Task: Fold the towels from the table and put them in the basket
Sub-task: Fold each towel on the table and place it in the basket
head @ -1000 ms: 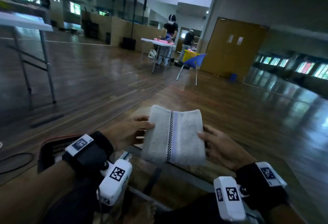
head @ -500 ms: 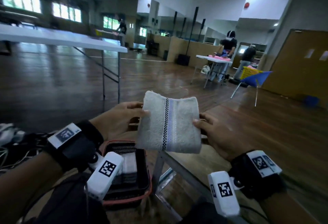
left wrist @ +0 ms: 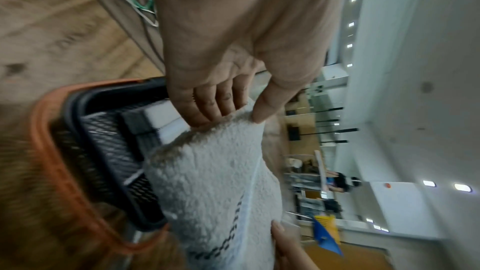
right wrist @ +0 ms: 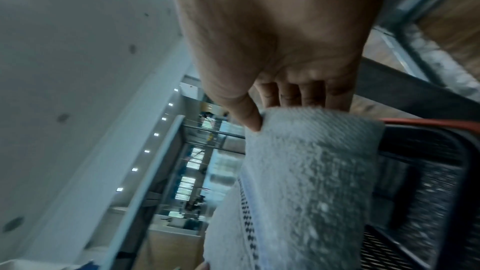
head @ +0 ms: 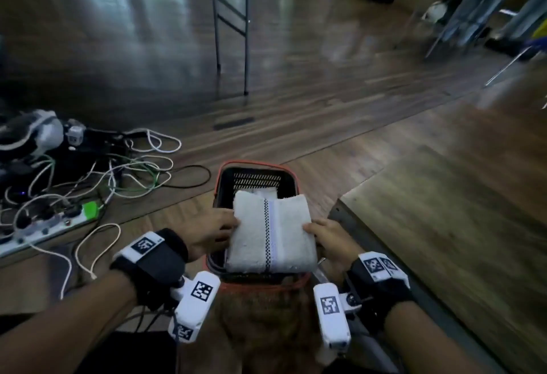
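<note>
Wood floor [head: 310, 101] hall, cables [head: 97, 172] at left, desk [head: 461, 225] corner at right. Folded white towel [head: 270, 234] with checkered stripe hangs over black basket [head: 251, 170], orange rim, more folded towels inside. Left hand [head: 207, 233] grip pinches towel's left edge, right hand [head: 331, 239] grip pinches right edge. Wrist tags show square codes, no readable text.

No readable text, labels, brands, numbers or signs anywhere.
</note>
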A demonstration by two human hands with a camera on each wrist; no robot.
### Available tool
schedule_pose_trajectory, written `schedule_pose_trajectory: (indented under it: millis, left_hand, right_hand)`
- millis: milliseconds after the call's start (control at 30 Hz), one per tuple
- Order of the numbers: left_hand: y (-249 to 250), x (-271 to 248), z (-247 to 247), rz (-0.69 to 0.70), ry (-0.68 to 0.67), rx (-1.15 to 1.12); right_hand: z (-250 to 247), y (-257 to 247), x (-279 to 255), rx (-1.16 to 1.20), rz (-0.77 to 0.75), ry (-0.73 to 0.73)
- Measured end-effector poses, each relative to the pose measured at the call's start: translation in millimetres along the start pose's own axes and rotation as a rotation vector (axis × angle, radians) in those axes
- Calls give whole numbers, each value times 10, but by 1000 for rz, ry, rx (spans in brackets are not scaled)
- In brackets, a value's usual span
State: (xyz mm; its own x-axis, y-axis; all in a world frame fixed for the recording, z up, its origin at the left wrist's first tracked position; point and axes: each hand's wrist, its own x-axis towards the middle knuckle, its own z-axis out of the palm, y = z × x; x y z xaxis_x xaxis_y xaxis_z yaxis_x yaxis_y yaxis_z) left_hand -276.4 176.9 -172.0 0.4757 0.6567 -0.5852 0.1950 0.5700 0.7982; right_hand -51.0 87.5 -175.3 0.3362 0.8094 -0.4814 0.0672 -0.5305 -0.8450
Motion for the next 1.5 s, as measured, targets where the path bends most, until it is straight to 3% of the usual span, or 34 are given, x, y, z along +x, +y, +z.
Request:
schedule_pose_trajectory:
  millis: [133,233,367,500,733,1200,1267,1367,1433,1500]
  left_hand:
    - [-449,817,-127,-145,127,42]
    - [-503,1466,-179,-192,248,123]
    - [-411,2359,-282,-170,304,268]
    - [-306,2875,-379,-90,366,343]
    - [-418,3220,-504,-34,435,411]
    - [-502,3259,-468,-78,488,602]
    - [-502,3271,-429,-12,522,663]
    - [-519,3302,-360,217,521,858]
    - [-579,3325,-318,279,481,1030]
    - [-686,3354,-302,246,424,1143]
  right_hand:
    - [267,444,843,-73,174,-54]
    - [366,550,1471,-164,254,-47]
    - [407,529,2270,-268,182,6]
    - [488,536,2758,-262,85,59]
    - [625,565,3133,-158,119,111]
    - [693,693,3171,-292,76,149]
    - [766,682,3160,-364,-8,264]
    - [913,675,3131,-706,-297,423]
    - [975,719,3155,-914,-436,416]
    - [995,833,3198,-1062,-453,336]
